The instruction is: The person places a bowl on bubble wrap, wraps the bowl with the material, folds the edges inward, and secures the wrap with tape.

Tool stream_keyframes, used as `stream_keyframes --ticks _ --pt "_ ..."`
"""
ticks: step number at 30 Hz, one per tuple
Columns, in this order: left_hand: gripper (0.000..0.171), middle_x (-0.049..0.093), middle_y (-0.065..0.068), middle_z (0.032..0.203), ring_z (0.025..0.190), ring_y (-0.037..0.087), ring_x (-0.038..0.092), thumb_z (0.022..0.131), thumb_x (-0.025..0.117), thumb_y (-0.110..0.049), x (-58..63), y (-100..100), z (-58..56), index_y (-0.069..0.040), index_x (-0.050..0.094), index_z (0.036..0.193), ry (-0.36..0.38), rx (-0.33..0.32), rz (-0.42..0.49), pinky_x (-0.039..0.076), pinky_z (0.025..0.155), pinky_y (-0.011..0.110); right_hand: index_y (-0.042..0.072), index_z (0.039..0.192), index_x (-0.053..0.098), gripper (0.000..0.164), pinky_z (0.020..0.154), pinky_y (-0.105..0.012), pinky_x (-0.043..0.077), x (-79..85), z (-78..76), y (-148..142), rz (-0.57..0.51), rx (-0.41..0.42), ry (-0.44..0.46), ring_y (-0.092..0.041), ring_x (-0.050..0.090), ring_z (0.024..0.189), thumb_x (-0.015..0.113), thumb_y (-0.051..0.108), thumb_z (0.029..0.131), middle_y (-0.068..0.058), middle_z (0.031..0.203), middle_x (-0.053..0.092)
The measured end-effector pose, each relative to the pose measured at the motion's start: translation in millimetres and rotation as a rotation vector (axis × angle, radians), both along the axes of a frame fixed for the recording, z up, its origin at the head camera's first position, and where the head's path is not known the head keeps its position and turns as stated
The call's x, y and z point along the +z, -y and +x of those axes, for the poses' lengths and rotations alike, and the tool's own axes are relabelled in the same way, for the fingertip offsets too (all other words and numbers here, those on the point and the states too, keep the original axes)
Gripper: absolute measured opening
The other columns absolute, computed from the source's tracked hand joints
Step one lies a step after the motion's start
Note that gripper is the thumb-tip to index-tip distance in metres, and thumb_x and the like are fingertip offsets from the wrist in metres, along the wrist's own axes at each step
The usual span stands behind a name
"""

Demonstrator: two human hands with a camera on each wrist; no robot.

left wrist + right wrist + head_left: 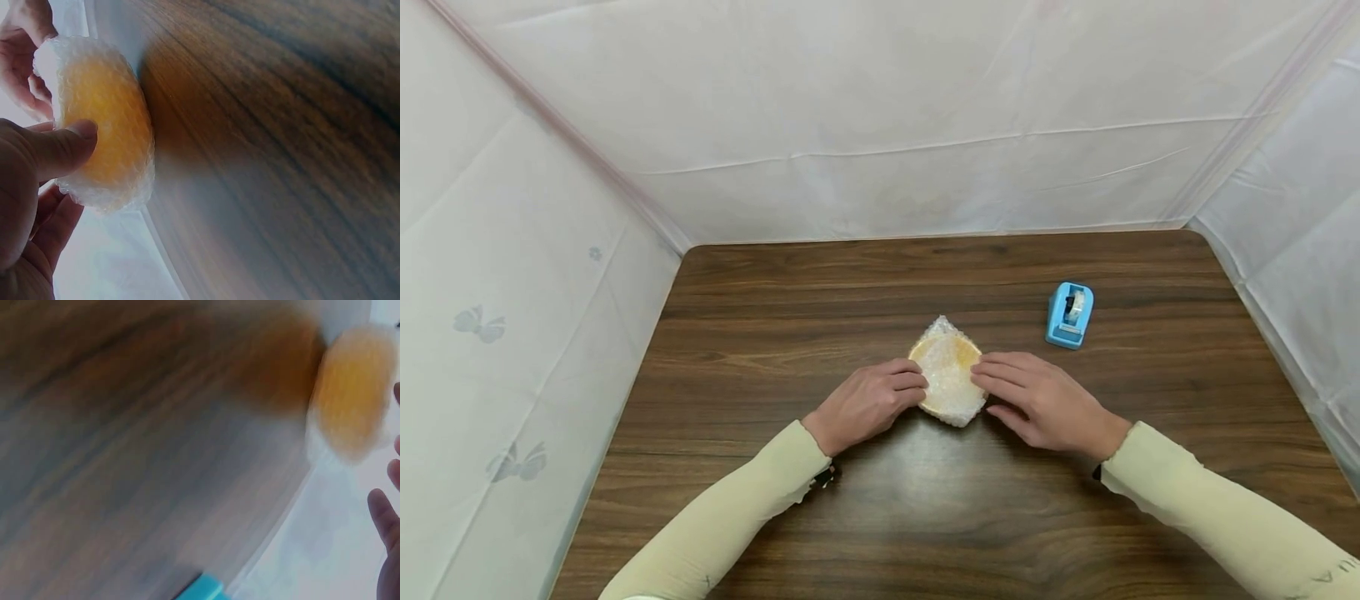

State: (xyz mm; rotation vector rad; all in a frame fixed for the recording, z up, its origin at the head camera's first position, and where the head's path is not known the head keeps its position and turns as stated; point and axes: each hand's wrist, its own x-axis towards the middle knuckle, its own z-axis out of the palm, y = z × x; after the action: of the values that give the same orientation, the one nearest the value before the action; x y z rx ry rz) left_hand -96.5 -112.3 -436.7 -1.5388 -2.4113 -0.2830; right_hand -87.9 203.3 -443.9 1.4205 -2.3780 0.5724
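Observation:
A round yellow bowl-like thing wrapped in bubble wrap [950,377] sits near the middle of the brown table, a corner of wrap sticking out at its far side. My left hand [867,402] grips its left edge. In the left wrist view the thumb [72,147] presses on the yellow side [109,112] through the wrap, the other fingers on the opposite side. At the right edge is my right hand [1048,404], its fingers extended over the rim. The right wrist view shows those fingers [382,515] spread, beside the blurred bundle [353,394]; contact is unclear.
A light blue tape dispenser [1070,315] with a roll of clear tape stands to the right, beyond my right hand. The wood-grain table [760,308] is bordered by white sheeting [880,200] at the back and both sides.

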Motion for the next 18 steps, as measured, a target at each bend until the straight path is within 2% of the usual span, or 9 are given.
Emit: stream_keyframes --ticks 2,5,7,9,11,12,14,16,18 --pt "0.016 0.078 -0.005 0.108 0.114 0.013 0.068 0.096 0.071 -0.002 -0.5 0.0 0.3 -0.014 0.078 0.105 -0.004 0.0 0.004 0.056 0.1 0.025 0.001 0.134 0.068 0.044 0.119 -0.034 0.041 2.2 -2.4 -7.7 -0.001 -0.028 0.003 -0.032 0.062 0.131 0.075 0.022 0.096 -0.013 0.138 0.069" --pt "0.017 0.078 -0.005 0.107 0.114 0.013 0.068 0.096 0.071 -0.001 -0.8 0.8 0.3 -0.014 0.078 0.105 -0.006 -0.001 0.008 0.056 0.099 0.024 0.001 0.135 0.067 0.044 0.125 -0.028 0.033 3.2 -8.5 -19.2 -0.01 -0.088 -0.009 -0.033 0.061 0.131 0.057 0.034 0.107 -0.014 0.138 0.069" --pt "0.017 0.078 -0.005 0.108 0.114 0.013 0.068 0.096 0.071 -0.001 -0.9 1.3 0.0 -0.014 0.078 0.105 -0.003 -0.002 0.011 0.056 0.099 0.024 0.001 0.134 0.067 0.042 0.126 -0.028 0.032 3.5 -13.6 -27.0 -0.03 -0.143 -0.007 -0.035 0.062 0.129 0.061 0.031 0.105 -0.016 0.136 0.069" --pt "0.017 0.078 -0.005 0.108 0.114 0.013 0.068 0.096 0.072 -0.001 -1.1 1.5 -0.4 -0.014 0.078 0.104 0.002 -0.004 0.014 0.056 0.099 0.024 -0.001 0.132 0.068 0.041 0.119 -0.037 0.042 4.4 -19.1 -34.5 -0.056 -0.223 -0.002 -0.036 0.063 0.125 0.07 0.024 0.099 -0.018 0.132 0.07" --pt "0.016 0.078 -0.005 0.108 0.114 0.013 0.068 0.096 0.072 -0.001 -1.1 1.5 -0.9 -0.014 0.078 0.104 0.007 -0.007 0.015 0.056 0.098 0.024 -0.003 0.128 0.068 0.042 0.109 -0.046 0.05 5.2 -24.4 -42.8 -0.09 -0.338 0.032 -0.038 0.064 0.12 0.077 0.012 0.09 -0.021 0.127 0.071" --pt "0.016 0.078 -0.005 0.108 0.114 0.013 0.067 0.096 0.072 -0.001 -1.1 1.5 -1.1 -0.014 0.078 0.104 0.007 -0.009 0.014 0.056 0.098 0.024 -0.004 0.126 0.069 0.043 0.105 -0.05 0.052 5.8 -27.0 -47.0 -0.108 -0.408 0.061 -0.039 0.064 0.118 0.079 0.006 0.085 -0.023 0.125 0.071" --pt "0.016 0.078 -0.006 0.108 0.114 0.013 0.067 0.096 0.072 -0.001 -0.7 1.7 -1.3 -0.015 0.078 0.103 0.008 -0.008 0.01 0.056 0.098 0.024 -0.007 0.123 0.069 0.036 0.091 -0.059 0.054 7.0 -32.6 -54.7 -0.139 -0.567 0.154 -0.041 0.064 0.11 0.075 0.009 0.091 -0.025 0.121 0.07" --pt "0.016 0.078 -0.006 0.108 0.114 0.013 0.067 0.096 0.072 -0.001 -0.2 1.9 -1.5 -0.015 0.077 0.103 0.01 -0.009 0.005 0.056 0.098 0.024 -0.009 0.122 0.069 0.033 0.086 -0.06 0.054 8.2 -37.6 -62.8 -0.152 -0.721 0.291 -0.041 0.064 0.104 0.07 0.013 0.097 -0.027 0.121 0.067" --pt "0.016 0.078 -0.006 0.108 0.114 0.013 0.067 0.096 0.071 -0.001 0.3 2.1 -1.5 -0.015 0.077 0.102 0.012 -0.01 0.001 0.056 0.099 0.024 -0.01 0.122 0.068 0.035 0.082 -0.058 0.052 9.2 -43.0 -70.3 -0.144 -0.832 0.431 -0.041 0.062 0.099 0.065 0.018 0.101 -0.029 0.12 0.064"
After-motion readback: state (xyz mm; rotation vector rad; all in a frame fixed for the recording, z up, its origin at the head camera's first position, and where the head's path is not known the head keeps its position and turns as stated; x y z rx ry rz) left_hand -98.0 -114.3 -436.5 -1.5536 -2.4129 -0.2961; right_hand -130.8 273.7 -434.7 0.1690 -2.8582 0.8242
